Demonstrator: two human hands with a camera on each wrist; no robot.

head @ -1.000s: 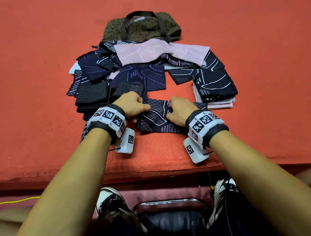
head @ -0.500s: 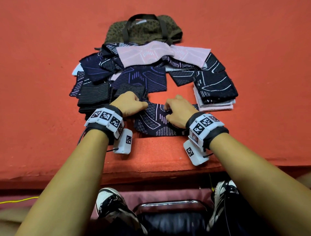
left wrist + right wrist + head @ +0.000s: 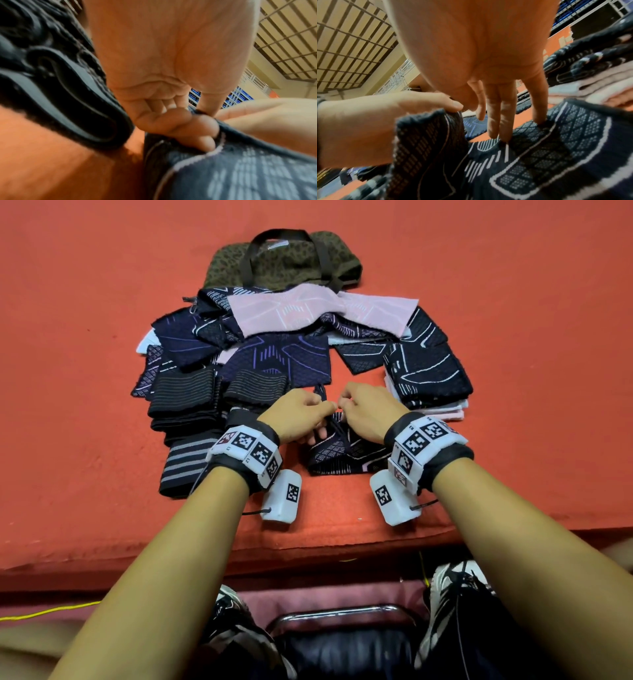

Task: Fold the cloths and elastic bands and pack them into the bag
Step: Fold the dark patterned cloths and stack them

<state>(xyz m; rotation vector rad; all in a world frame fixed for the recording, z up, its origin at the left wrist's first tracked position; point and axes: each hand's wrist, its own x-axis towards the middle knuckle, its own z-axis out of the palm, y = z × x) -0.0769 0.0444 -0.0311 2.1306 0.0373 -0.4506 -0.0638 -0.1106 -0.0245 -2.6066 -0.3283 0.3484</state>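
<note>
A dark patterned cloth [image 3: 346, 453] [image 3: 539, 155] lies near the front edge of the orange table. My left hand [image 3: 308, 410] [image 3: 197, 119] pinches its left edge and holds it raised over the middle. My right hand [image 3: 356, 407] [image 3: 498, 115] meets it there, with straight fingers [image 3: 537, 108] pressing down on the cloth's flat half. The olive bag [image 3: 284, 261] with dark handles lies at the back. A heap of unfolded dark and pink cloths [image 3: 274, 347] lies in front of it.
Folded dark elastic bands [image 3: 185, 395] and a grey-striped band [image 3: 188, 463] lie left of my hands. A stack of folded cloths [image 3: 428, 374] stands to the right. The table's front edge [image 3: 308, 542] is close below my wrists, with a chair [image 3: 342, 618] and shoes beneath.
My hands have come together. The left hand has lifted the cloth's left edge and carried it rightward over the middle, so the cloth now looks narrower.
</note>
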